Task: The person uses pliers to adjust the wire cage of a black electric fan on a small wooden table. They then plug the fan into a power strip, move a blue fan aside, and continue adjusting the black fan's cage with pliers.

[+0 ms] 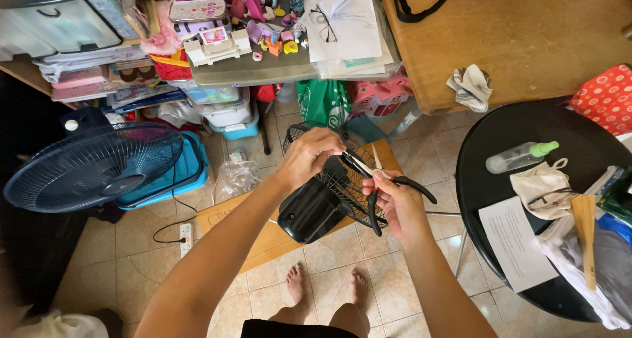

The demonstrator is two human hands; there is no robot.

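Overhead, two hands (309, 155), one pair of pliers (388, 186).

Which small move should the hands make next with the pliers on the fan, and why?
Probably squeeze the pliers. The right hand holds their black handles, which stand spread, and the tips reach the wire grille of the small fan. The left hand steadies the grille's rim beside the tips. What the tips touch is too small to tell.

Black handles on the scissors (388, 193) in my right hand (395, 203). The fan motor housing (309, 209) is glossy black too. Right of it: a black round table (526, 134), a clear spray bottle (520, 157) with green cap, a red white-dotted bag (609, 98).
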